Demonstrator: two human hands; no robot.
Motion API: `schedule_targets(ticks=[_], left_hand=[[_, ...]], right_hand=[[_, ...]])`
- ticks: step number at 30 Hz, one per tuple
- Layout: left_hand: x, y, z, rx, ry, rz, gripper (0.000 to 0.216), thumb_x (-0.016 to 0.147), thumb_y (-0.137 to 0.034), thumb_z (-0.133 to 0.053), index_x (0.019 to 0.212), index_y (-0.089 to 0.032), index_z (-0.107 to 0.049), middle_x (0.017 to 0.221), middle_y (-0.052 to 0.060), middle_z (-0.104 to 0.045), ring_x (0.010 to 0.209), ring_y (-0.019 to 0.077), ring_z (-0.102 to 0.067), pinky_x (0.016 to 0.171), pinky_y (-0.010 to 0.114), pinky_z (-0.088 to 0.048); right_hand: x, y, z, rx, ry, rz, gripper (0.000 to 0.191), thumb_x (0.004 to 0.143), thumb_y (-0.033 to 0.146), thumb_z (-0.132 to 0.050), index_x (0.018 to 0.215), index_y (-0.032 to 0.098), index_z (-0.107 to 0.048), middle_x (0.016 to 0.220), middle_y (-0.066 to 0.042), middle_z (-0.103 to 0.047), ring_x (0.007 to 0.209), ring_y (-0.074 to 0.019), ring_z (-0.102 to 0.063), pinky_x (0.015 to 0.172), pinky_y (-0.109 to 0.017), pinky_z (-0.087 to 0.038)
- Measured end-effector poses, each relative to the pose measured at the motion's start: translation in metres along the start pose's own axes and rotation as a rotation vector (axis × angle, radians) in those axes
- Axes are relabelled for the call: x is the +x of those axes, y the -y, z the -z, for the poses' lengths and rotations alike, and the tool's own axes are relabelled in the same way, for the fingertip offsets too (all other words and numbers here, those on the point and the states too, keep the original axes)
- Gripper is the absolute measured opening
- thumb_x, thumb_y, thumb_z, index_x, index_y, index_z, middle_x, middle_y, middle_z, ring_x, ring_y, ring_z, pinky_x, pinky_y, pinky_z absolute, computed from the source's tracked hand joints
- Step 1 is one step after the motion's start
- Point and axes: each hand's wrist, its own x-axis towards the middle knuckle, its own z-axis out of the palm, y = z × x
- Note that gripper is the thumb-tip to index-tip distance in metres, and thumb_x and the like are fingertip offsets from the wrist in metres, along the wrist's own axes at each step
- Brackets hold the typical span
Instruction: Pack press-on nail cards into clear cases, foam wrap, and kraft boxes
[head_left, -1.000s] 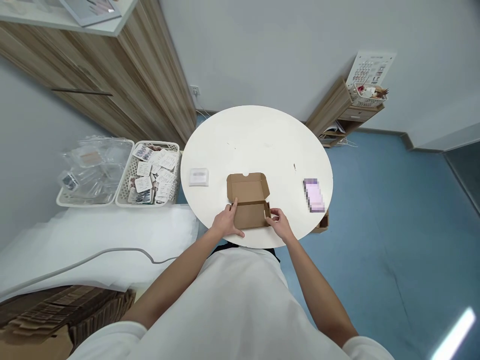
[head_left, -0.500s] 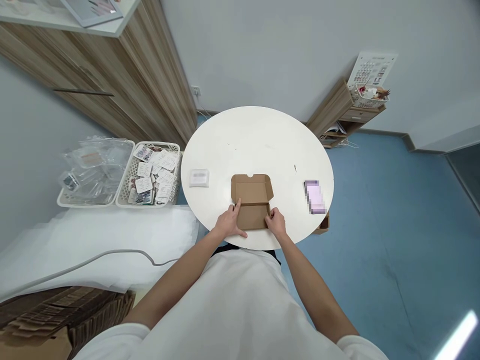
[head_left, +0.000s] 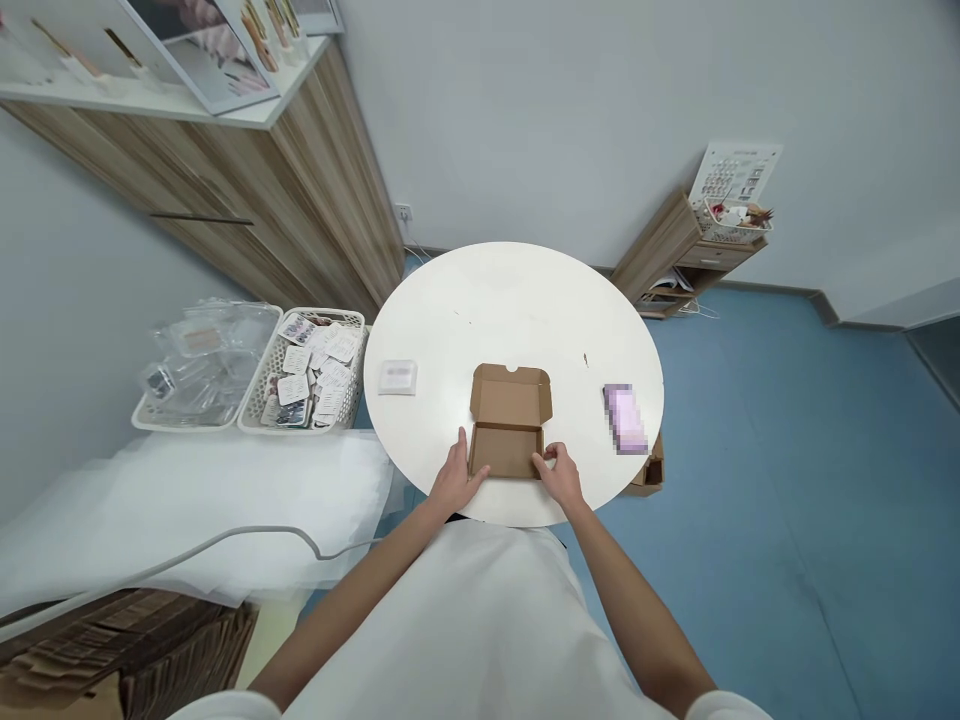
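A small brown cardboard box (head_left: 507, 452) lies on the white oval table (head_left: 517, 300), its lid (head_left: 511, 401) folded back away from me. At the box's left front corner is my left hand (head_left: 454, 482), fingers straight along the left wall and thumb over the front edge, holding it. My right hand (head_left: 561, 474) pinches the right wall near the front corner with thumb and fingers. The inside of the box shows bare cardboard.
A white packet (head_left: 397, 377) lies on the table's left side, a pixelated purple item (head_left: 625, 418) on the right. Left of the table stand baskets of cards (head_left: 319, 365) and plastic bags (head_left: 214, 345). Below the right edge sits an open carton (head_left: 649, 472).
My left fingers have shifted from over the box's left edge to outside its left wall. The right hand stays at the right wall, fingers slightly looser. The camera view has tilted up.
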Motion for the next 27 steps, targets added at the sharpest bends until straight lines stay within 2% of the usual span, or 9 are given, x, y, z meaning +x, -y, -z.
schedule_targets(ticks=[3,5,7,14,21,27], left_hand=[[-0.003,0.006,-0.010,-0.115,-0.086,0.133,0.059,0.080,-0.033,-0.042,0.133,-0.016,-0.022,0.111,0.010,-0.051,0.087,0.0169,-0.056,0.082,0.034,-0.044],[-0.001,0.007,-0.016,-0.168,-0.110,0.157,0.046,0.080,-0.026,-0.040,0.125,-0.016,-0.037,0.104,0.008,-0.056,0.086,0.0158,-0.057,0.081,0.033,-0.045],[0.004,0.005,-0.021,-0.201,-0.130,0.159,0.040,0.080,-0.023,-0.040,0.119,-0.017,-0.044,0.103,0.007,-0.057,0.087,0.0155,-0.057,0.081,0.032,-0.046],[0.029,-0.013,-0.032,-0.192,-0.200,0.160,0.040,0.081,-0.023,-0.041,0.120,-0.019,-0.047,0.107,0.007,-0.057,0.092,0.0154,-0.056,0.085,0.031,-0.044],[0.040,-0.014,-0.037,-0.268,-0.199,0.152,0.042,0.084,-0.023,-0.037,0.125,-0.017,-0.043,0.115,0.008,-0.055,0.098,0.0151,-0.054,0.088,0.030,-0.042],[0.040,-0.010,-0.041,-0.372,-0.208,0.132,0.042,0.085,-0.028,-0.038,0.125,-0.018,-0.043,0.114,0.008,-0.057,0.100,0.0174,-0.054,0.088,0.033,-0.040]], right_hand=[[-0.007,-0.006,0.003,0.174,0.121,-0.059,0.022,0.077,0.041,-0.035,0.087,0.023,-0.042,0.092,-0.002,-0.056,0.053,-0.0122,-0.057,0.049,-0.028,-0.043],[-0.008,-0.011,0.003,0.277,0.188,-0.092,0.019,0.077,0.038,-0.034,0.088,0.024,-0.041,0.096,-0.002,-0.054,0.052,-0.0115,-0.058,0.044,-0.026,-0.043],[-0.005,-0.016,0.003,0.360,0.206,-0.097,0.017,0.076,0.036,-0.038,0.086,0.023,-0.041,0.096,-0.003,-0.053,0.055,-0.0121,-0.059,0.045,-0.027,-0.046],[0.023,-0.025,0.011,0.457,0.177,-0.089,0.015,0.076,0.036,-0.041,0.081,0.022,-0.040,0.090,-0.004,-0.053,0.058,-0.0126,-0.059,0.060,-0.031,-0.051],[0.039,-0.026,0.015,0.521,0.212,-0.096,0.016,0.074,0.036,-0.043,0.081,0.021,-0.042,0.085,-0.003,-0.053,0.060,-0.0132,-0.059,0.057,-0.029,-0.050],[0.041,-0.026,0.019,0.609,0.260,-0.145,0.021,0.070,0.039,-0.050,0.079,0.021,-0.045,0.081,0.001,-0.051,0.058,-0.0105,-0.058,0.055,-0.025,-0.046]])
